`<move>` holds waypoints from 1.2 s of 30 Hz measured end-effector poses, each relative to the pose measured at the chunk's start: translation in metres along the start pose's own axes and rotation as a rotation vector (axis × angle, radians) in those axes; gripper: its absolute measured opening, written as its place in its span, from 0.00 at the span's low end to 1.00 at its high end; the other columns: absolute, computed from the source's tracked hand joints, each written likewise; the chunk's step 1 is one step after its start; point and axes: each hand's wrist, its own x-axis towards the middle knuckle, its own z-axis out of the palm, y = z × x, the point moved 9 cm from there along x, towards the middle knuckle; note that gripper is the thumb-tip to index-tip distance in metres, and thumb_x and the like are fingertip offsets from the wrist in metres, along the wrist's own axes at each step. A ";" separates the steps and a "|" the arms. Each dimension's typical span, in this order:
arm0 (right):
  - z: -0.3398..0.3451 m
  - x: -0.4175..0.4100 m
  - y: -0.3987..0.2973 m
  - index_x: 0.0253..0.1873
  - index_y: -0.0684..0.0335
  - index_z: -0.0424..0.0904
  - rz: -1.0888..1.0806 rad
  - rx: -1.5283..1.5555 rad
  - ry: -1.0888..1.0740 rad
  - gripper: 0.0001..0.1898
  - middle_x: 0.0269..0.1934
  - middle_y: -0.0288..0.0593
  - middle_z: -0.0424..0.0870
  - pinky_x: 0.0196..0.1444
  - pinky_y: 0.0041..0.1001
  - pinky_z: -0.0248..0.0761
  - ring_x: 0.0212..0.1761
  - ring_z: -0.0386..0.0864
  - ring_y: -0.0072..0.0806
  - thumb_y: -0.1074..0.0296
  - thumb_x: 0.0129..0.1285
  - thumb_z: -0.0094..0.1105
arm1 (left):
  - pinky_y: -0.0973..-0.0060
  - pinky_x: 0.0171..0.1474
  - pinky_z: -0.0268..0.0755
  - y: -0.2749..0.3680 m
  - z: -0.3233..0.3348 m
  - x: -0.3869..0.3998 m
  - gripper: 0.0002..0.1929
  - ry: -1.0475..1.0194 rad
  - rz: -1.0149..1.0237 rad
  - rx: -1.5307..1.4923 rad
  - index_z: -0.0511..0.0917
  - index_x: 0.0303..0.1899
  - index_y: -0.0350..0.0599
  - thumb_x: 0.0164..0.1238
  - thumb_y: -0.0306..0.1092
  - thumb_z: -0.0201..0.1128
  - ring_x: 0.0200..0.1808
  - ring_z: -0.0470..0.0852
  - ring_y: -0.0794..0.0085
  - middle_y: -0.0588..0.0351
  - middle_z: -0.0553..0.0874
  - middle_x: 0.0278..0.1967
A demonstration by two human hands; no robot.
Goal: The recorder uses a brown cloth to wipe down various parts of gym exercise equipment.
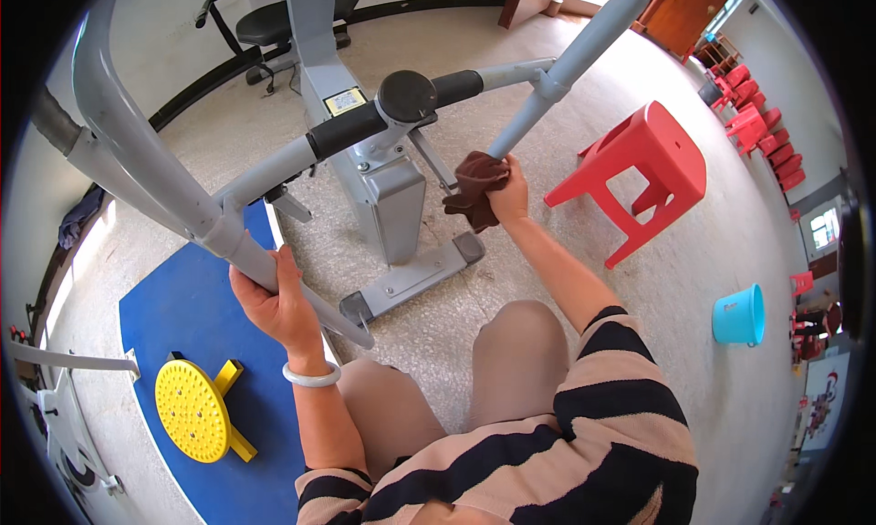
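A grey fitness machine [397, 203] stands before me, with black foam grips [349, 128] on its crossbar and a round black cap at the centre. My left hand [277, 299] is wrapped around the lower part of the left grey tube [254, 259]; a pale bangle circles that wrist. In my right hand [512, 195] is a crumpled dark brown cloth [477, 183], pressed around the lower end of the right grey tube [523, 125]. The cloth hides that end of the tube. Below both hands lies the machine's grey foot bar [414, 279].
A red plastic stool [674, 149] stands right of my right arm, with a light blue bucket [732, 316] farther right. On the left is a blue mat [185, 299] with a yellow studded disc [191, 412]. Behind the machine is a black-seated exercise machine [263, 24].
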 end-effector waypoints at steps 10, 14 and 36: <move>0.032 0.022 -0.013 0.60 0.61 0.75 0.169 -0.162 -0.235 0.35 0.48 0.57 0.86 0.57 0.39 0.76 0.55 0.84 0.50 0.52 0.47 0.77 | 0.82 0.33 0.68 -0.013 -0.017 0.004 0.13 0.074 -0.055 0.093 0.78 0.50 0.35 0.73 0.32 0.68 0.30 0.74 0.81 0.58 0.81 0.33; 0.022 0.025 -0.011 0.59 0.62 0.74 0.225 -0.349 -0.310 0.35 0.49 0.60 0.85 0.56 0.43 0.76 0.55 0.82 0.55 0.52 0.48 0.74 | 0.79 0.33 0.65 -0.009 -0.015 0.001 0.12 0.124 0.006 0.156 0.82 0.44 0.35 0.72 0.36 0.70 0.28 0.71 0.79 0.60 0.78 0.27; 0.024 0.037 -0.017 0.59 0.55 0.77 -0.272 0.234 -0.629 0.24 0.50 0.52 0.84 0.55 0.40 0.75 0.53 0.82 0.50 0.62 0.56 0.66 | 0.60 0.60 0.74 0.042 -0.052 -0.008 0.27 0.638 0.641 1.397 0.69 0.58 0.28 0.73 0.43 0.67 0.56 0.78 0.56 0.38 0.76 0.56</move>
